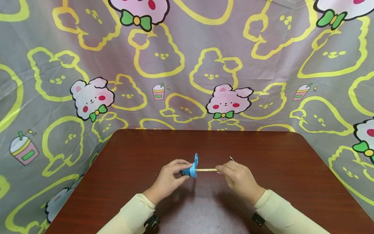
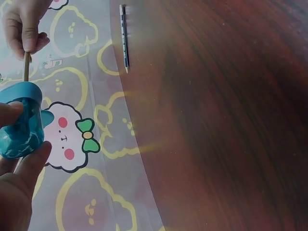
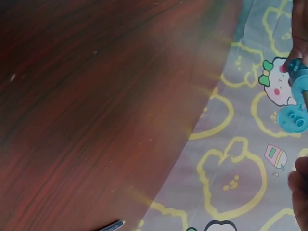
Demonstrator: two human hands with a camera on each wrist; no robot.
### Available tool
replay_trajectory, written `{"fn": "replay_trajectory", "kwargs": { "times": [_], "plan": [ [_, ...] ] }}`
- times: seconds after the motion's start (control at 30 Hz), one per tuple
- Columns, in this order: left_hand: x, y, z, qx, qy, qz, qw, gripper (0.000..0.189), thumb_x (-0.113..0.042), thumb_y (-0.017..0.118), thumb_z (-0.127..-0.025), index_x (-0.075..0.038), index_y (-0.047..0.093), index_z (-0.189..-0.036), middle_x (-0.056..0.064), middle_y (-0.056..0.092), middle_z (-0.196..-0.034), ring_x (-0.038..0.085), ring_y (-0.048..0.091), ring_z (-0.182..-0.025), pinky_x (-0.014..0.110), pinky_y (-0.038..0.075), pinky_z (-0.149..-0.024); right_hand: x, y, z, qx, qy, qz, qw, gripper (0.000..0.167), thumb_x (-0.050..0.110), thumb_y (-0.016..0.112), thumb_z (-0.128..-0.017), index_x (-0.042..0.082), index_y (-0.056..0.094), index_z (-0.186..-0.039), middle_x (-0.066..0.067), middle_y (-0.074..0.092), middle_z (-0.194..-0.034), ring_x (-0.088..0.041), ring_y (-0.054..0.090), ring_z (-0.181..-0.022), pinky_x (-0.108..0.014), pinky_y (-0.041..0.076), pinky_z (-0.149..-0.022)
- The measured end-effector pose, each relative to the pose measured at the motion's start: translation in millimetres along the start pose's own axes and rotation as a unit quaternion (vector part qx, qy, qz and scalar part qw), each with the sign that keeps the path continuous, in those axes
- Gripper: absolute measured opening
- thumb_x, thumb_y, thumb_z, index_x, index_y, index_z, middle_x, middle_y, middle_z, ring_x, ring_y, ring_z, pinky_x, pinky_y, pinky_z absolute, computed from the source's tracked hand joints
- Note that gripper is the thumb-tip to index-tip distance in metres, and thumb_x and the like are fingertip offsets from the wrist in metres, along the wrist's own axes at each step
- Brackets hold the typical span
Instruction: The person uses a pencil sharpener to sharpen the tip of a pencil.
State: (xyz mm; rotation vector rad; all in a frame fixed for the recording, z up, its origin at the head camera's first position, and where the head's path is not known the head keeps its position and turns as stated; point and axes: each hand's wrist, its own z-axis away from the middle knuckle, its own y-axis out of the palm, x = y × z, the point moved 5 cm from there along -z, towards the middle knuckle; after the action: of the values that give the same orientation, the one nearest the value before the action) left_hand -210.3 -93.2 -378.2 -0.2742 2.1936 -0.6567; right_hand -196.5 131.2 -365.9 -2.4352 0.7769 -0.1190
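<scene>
My left hand (image 1: pixel 169 177) grips a translucent blue pencil sharpener (image 1: pixel 191 171) between thumb and fingers, above the table. Its round hinged lid (image 1: pixel 196 158) is flipped up; the lid's inner face shows in the right wrist view. A light-coloured pencil (image 1: pixel 205 170) runs from the sharpener's mouth to my right hand (image 1: pixel 239 178), which pinches its outer end. The pencil's front end is hidden inside the sharpener. In the left wrist view, something crumpled, like shavings, shows through the sharpener's clear body (image 2: pixel 25 127).
A second, dark-patterned pencil (image 2: pixel 124 41) lies on the table beyond my right hand, mostly hidden behind it in the head view. The brown wooden table (image 1: pixel 140 152) has a curtain (image 1: pixel 181 84) printed with cartoon rabbits along its back and sides.
</scene>
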Motion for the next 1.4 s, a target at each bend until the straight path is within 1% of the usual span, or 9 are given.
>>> {"fn": "replay_trajectory", "kwargs": {
  "times": [0.27, 0.33, 0.43, 0.5, 0.57, 0.73, 0.97, 1.27, 1.4],
  "plan": [
    [-3.5, 2.6, 2.6, -0.007, 0.074, -0.037, 0.9965, 0.041, 0.009, 0.079, -0.070, -0.004, 0.073, -0.109, 0.009, 0.065, -0.110, 0.023, 0.064, -0.096, 0.021, 0.055, -0.075, -9.0, 5.8, 1.8, 0.110, 0.143, -0.100, 0.9785, 0.003, 0.010, 0.073, -0.084, 0.007, 0.073, -0.085, 0.002, 0.071, -0.077, -0.007, 0.065, -0.068, -0.025, 0.053, -0.059],
    [-4.7, 3.0, 3.3, -0.011, 0.105, -0.053, 0.9930, 0.042, 0.011, 0.079, -0.069, -0.004, 0.074, -0.107, 0.009, 0.065, -0.109, 0.024, 0.063, -0.097, 0.018, 0.054, -0.075, -15.5, 10.8, 4.4, 0.183, 0.234, -0.170, 0.9395, 0.006, 0.008, 0.074, -0.082, 0.006, 0.074, -0.087, 0.003, 0.070, -0.074, -0.006, 0.063, -0.065, -0.024, 0.052, -0.057],
    [-6.7, 3.3, 4.2, -0.017, 0.147, -0.077, 0.9860, 0.041, 0.012, 0.079, -0.067, -0.005, 0.075, -0.104, 0.010, 0.064, -0.109, 0.025, 0.062, -0.098, 0.014, 0.052, -0.076, -23.3, 17.4, 11.2, 0.263, 0.365, -0.282, 0.8470, 0.011, 0.010, 0.068, -0.089, 0.001, 0.073, -0.091, 0.000, 0.066, -0.067, -0.007, 0.059, -0.059, -0.027, 0.052, -0.053],
    [-6.7, 3.0, 3.8, -0.021, 0.157, -0.083, 0.9838, 0.041, 0.012, 0.079, -0.067, -0.006, 0.075, -0.103, 0.010, 0.064, -0.108, 0.025, 0.062, -0.098, 0.014, 0.052, -0.076, -26.2, 19.3, 13.9, 0.276, 0.417, -0.319, 0.8050, 0.015, 0.012, 0.065, -0.091, -0.001, 0.073, -0.092, 0.000, 0.061, -0.063, -0.008, 0.055, -0.055, -0.027, 0.051, -0.050],
    [-6.0, 2.3, 3.2, -0.023, 0.151, -0.078, 0.9852, 0.041, 0.013, 0.079, -0.067, -0.006, 0.075, -0.104, 0.010, 0.064, -0.109, 0.025, 0.062, -0.098, 0.015, 0.053, -0.075, -26.9, 19.4, 12.6, 0.265, 0.416, -0.313, 0.8114, 0.016, 0.014, 0.066, -0.091, 0.000, 0.073, -0.093, -0.002, 0.066, -0.069, -0.008, 0.058, -0.061, -0.028, 0.052, -0.054],
    [-2.8, 0.4, 1.2, -0.024, 0.103, -0.053, 0.9930, 0.043, 0.013, 0.079, -0.067, -0.004, 0.074, -0.106, 0.010, 0.063, -0.109, 0.025, 0.064, -0.096, 0.019, 0.055, -0.071, -24.3, 16.1, 4.6, 0.198, 0.336, -0.200, 0.8987, 0.010, 0.012, 0.072, -0.086, 0.008, 0.075, -0.095, 0.008, 0.069, -0.085, -0.001, 0.058, -0.075, -0.027, 0.053, -0.071],
    [1.0, -2.0, -1.6, -0.026, 0.043, -0.012, 0.9987, 0.040, 0.010, 0.079, -0.070, -0.003, 0.074, -0.107, 0.008, 0.066, -0.108, 0.023, 0.065, -0.094, 0.029, 0.057, -0.073, -14.6, 7.5, 0.5, 0.091, 0.180, -0.099, 0.9744, 0.027, 0.000, 0.083, -0.068, 0.010, 0.074, -0.091, 0.008, 0.063, -0.086, -0.006, 0.056, -0.078, -0.019, 0.049, -0.065],
    [3.8, 0.1, -2.4, -0.008, -0.002, 0.017, 0.9998, 0.037, 0.008, 0.077, -0.075, -0.003, 0.072, -0.110, 0.007, 0.066, -0.110, 0.022, 0.065, -0.096, 0.029, 0.057, -0.078, -8.4, 1.4, -0.5, 0.028, 0.082, -0.087, 0.9924, 0.023, 0.023, 0.063, -0.094, 0.004, 0.073, -0.087, 0.003, 0.061, -0.078, -0.010, 0.055, -0.072, -0.018, 0.047, -0.064],
    [3.5, 1.8, -1.6, -0.011, 0.019, 0.013, 0.9997, 0.038, 0.009, 0.077, -0.074, -0.002, 0.072, -0.110, 0.008, 0.066, -0.110, 0.023, 0.065, -0.097, 0.028, 0.057, -0.079, -8.5, 2.7, -1.1, 0.036, 0.101, -0.083, 0.9907, 0.006, 0.009, 0.076, -0.082, 0.005, 0.072, -0.082, 0.005, 0.060, -0.075, -0.007, 0.054, -0.069, -0.021, 0.049, -0.065]
  ]
}}
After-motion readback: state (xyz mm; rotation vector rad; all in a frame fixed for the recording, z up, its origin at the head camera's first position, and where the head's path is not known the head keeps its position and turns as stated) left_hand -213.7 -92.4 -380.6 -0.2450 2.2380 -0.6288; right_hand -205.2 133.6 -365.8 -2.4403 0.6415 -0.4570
